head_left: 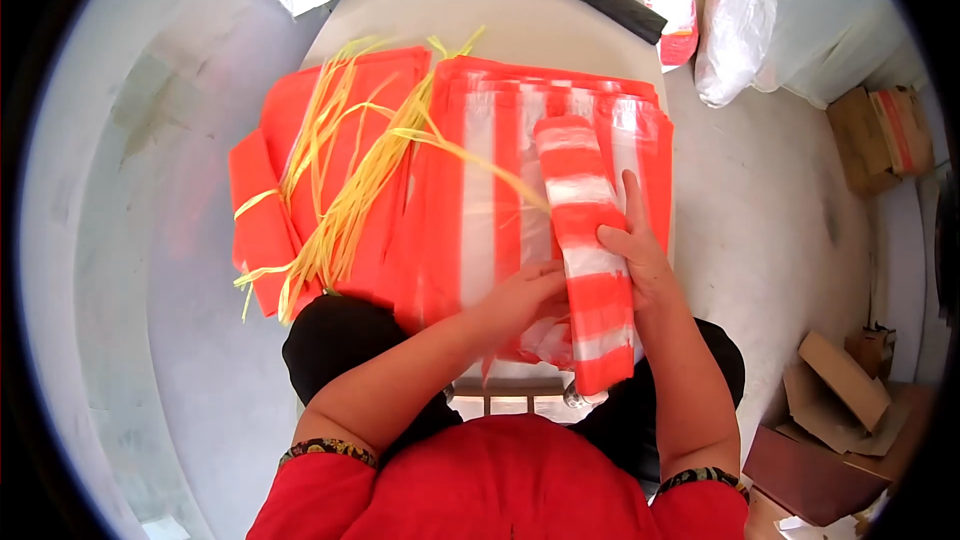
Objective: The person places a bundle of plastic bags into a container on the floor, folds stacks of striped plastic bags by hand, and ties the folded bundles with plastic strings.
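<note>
A folded bundle of red-and-white striped plastic point(587, 240) lies lengthwise between my hands, over a flat stack of similar striped sheets point(480, 210). My right hand point(640, 255) grips its right edge, thumb on top. On its left side my left hand point(530, 300) holds the edge, its fingertips partly hidden by the bundle. Yellow strips point(360, 180) lie loosely across the stack and the plain red sheets point(350, 120) at the left. One yellow strip reaches to the bundle. At the far left is a folded red bundle point(262, 210) with a yellow tie round it.
The pale table point(450, 10) bears a long black object point(597, 0) at its far edge. White plastic bags point(735, 25) stand beyond and to the right. Cardboard boxes point(835, 395) sit on the floor at the right. My knees are against the near side.
</note>
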Demonstrator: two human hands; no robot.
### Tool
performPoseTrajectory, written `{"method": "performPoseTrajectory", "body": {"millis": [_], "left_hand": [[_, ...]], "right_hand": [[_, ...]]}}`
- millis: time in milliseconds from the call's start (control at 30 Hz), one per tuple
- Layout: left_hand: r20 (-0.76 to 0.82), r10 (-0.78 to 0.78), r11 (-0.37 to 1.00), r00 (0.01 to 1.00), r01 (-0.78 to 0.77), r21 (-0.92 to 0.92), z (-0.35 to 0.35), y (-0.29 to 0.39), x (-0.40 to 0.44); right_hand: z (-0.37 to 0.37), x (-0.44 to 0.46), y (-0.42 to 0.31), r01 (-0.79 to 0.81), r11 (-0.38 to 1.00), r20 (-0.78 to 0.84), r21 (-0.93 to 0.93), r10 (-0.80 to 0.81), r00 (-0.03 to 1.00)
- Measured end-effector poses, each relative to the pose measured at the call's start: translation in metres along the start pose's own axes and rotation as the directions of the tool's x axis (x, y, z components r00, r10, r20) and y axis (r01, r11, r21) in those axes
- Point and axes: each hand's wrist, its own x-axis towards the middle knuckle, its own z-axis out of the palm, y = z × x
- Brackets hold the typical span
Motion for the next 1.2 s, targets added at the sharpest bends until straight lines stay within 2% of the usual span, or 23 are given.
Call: {"method": "performPoseTrajectory", "body": {"millis": [67,167,267,300,400,500,600,700,800,900,1000,1100,1200], "left_hand": [[0.014,-0.017,0.998,1.000,0.018,-0.053,-0.005,-0.008,0.013],[-0.050,0.104,0.994,0.993,-0.105,-0.035,-0.005,-0.010,0.021],[-0.004,0.311,0.950,0.950,-0.311,0.038,-0.033,-0.024,0.039],[-0.025,0.349,0.937,0.937,-0.349,0.002,-0.027,-0.017,0.037],[-0.090,0.388,0.922,0.917,-0.387,0.022,-0.021,-0.010,0.040],[-0.081,0.440,0.893,0.894,-0.445,-0.069,-0.009,-0.001,0.035],[0.045,0.468,0.879,0.882,-0.460,-0.123,-0.018,0.000,0.038],[0.102,0.443,0.896,0.891,-0.434,-0.095,-0.025,0.005,0.039],[0.041,0.407,0.914,0.913,-0.406,-0.028,-0.020,0.003,0.041],[0.037,0.347,0.932,0.937,-0.340,-0.122,-0.013,-0.004,0.042],[0.086,0.369,0.928,0.925,-0.371,0.009,-0.012,-0.008,0.045],[-0.014,0.344,0.937,0.939,-0.342,0.073,-0.007,-0.008,0.041],[-0.049,0.330,0.941,0.943,-0.332,-0.058,-0.009,-0.006,0.041]], "right_hand": [[-0.004,-0.001,-0.004,0.014,1.000,-0.015,-0.001,-0.014,1.000],[-0.014,-0.001,-0.010,0.054,0.997,-0.051,0.054,-0.051,0.997],[-0.024,-0.005,-0.016,0.067,0.992,-0.094,0.102,-0.057,0.994],[-0.028,-0.008,-0.017,0.064,0.991,-0.106,0.116,-0.052,0.993],[-0.041,-0.013,-0.014,0.075,0.988,-0.064,0.136,-0.067,0.996],[-0.045,-0.020,-0.016,0.041,0.984,0.007,0.175,-0.043,0.999],[-0.044,-0.022,-0.018,0.038,0.985,0.016,0.167,-0.042,0.999],[-0.045,-0.020,-0.017,0.029,0.986,0.029,0.161,-0.035,0.999],[-0.037,-0.021,-0.019,0.019,0.995,0.011,0.101,-0.020,1.000],[-0.026,-0.021,-0.015,0.068,0.998,-0.058,-0.008,-0.068,0.996],[-0.022,-0.016,-0.002,0.147,0.977,-0.044,-0.154,-0.155,0.987],[-0.017,-0.015,-0.002,0.165,0.964,0.044,-0.206,-0.160,0.986],[-0.013,-0.016,-0.007,0.143,0.946,0.061,-0.290,-0.131,0.989]]}}
